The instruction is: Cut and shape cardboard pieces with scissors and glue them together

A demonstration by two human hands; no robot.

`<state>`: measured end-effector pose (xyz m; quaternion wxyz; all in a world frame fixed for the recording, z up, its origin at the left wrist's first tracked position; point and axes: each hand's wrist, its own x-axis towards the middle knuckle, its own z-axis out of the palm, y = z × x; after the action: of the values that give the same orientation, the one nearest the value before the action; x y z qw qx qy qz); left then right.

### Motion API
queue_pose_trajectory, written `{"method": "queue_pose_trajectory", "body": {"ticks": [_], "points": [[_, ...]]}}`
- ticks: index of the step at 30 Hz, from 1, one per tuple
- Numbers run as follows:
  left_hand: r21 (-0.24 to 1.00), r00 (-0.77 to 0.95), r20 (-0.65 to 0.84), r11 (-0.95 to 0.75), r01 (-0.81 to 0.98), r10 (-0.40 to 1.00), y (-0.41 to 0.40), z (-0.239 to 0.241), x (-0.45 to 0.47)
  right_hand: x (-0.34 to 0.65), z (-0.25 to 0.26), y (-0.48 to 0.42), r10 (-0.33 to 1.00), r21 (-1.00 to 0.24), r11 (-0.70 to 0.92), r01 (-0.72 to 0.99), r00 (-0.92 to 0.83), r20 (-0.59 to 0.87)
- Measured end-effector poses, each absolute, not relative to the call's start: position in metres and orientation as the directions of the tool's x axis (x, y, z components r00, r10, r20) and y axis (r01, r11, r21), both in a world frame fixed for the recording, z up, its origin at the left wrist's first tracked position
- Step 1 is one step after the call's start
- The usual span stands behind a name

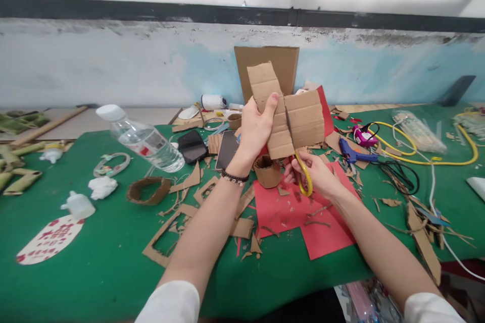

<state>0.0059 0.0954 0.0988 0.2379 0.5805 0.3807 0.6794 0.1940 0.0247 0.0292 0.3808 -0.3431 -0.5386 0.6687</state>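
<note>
My left hand (257, 123) grips a piece of brown cardboard (280, 133), thumb on its face, holding it up over the table. In my right hand (314, 174) is a pair of scissors with yellow handles (304, 176). Their blades run up through the cardboard along a cut, with a wide flap (306, 118) to the right of it. Behind that flap shows a red edge (325, 111). Below my hands stands a cardboard ring (267, 171), partly hidden. Sheets of red paper (280, 212) lie under my right hand, strewn with scraps.
A water bottle (142, 139) stands tilted in view at left, near a black case (192, 146) and another cardboard ring (148, 190). To the right lie a blue glue gun (354, 151), a yellow cable (417, 160) and cardboard offcuts (422, 242). A cardboard sheet (290, 63) leans on the wall.
</note>
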Motion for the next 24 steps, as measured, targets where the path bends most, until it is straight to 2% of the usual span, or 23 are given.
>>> {"method": "queue_pose_trajectory", "body": {"ticks": [6, 12, 19, 24], "points": [[0.8, -0.178, 0.6, -0.579, 0.159, 0.78, 0.086, 0.097, 0.019, 0.196, 0.034, 0.023, 0.922, -0.995, -0.045, -0.092, -0.386, -0.006], [0.782, -0.173, 0.622, -0.592, 0.196, 0.764, 0.083, 0.099, 0.019, 0.201, 0.032, 0.024, 0.887, -0.993, -0.012, -0.114, -0.46, 0.042], [0.778, -0.129, 0.625, -0.601, 0.182, 0.77, 0.081, 0.104, 0.015, 0.194, 0.045, 0.016, 0.899, -0.993, -0.03, -0.115, -0.436, 0.023], [0.767, -0.131, 0.639, -0.612, 0.193, 0.758, 0.083, 0.104, 0.012, 0.192, 0.047, 0.013, 0.907, -0.988, -0.103, -0.111, -0.419, -0.048]]}}
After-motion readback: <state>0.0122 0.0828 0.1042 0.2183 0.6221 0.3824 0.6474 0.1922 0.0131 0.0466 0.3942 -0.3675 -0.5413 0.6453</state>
